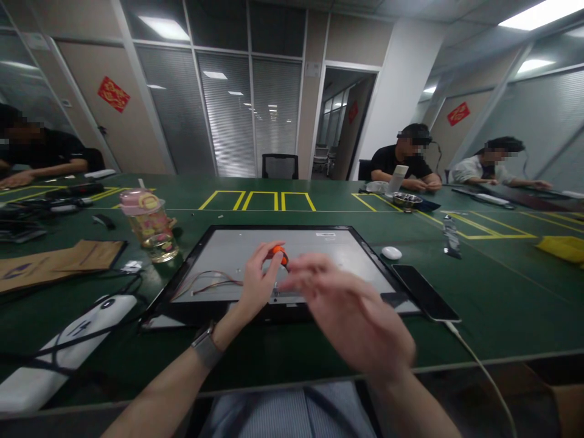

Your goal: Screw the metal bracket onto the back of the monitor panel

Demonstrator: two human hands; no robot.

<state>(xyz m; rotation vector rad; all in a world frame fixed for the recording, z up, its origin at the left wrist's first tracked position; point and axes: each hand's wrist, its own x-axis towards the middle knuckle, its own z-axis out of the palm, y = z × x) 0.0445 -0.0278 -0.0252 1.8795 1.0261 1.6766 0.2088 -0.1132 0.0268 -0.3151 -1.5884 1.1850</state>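
My left hand point(261, 277) is closed around a small orange-and-black object point(279, 254), whose kind I cannot make out. It is above a flat grey panel with a black frame point(219, 246), like the back of a screen, lying on the table. Close by on the right, my right hand point(351, 310) is raised over the panel's front edge. Motion blurs it, but its fingers look stretched out and I see nothing in them. Thin wires with a small plug point(214, 281) lie on the panel, left of my left hand.
Left of the panel stand a pink-lidded bottle point(148, 222), a brown paper bag point(68, 261) and a white device with black cables point(77, 347). To the right lie a phone point(426, 292) on a charging cable and a white mouse-like case point(391, 253). Several people sit across the table.
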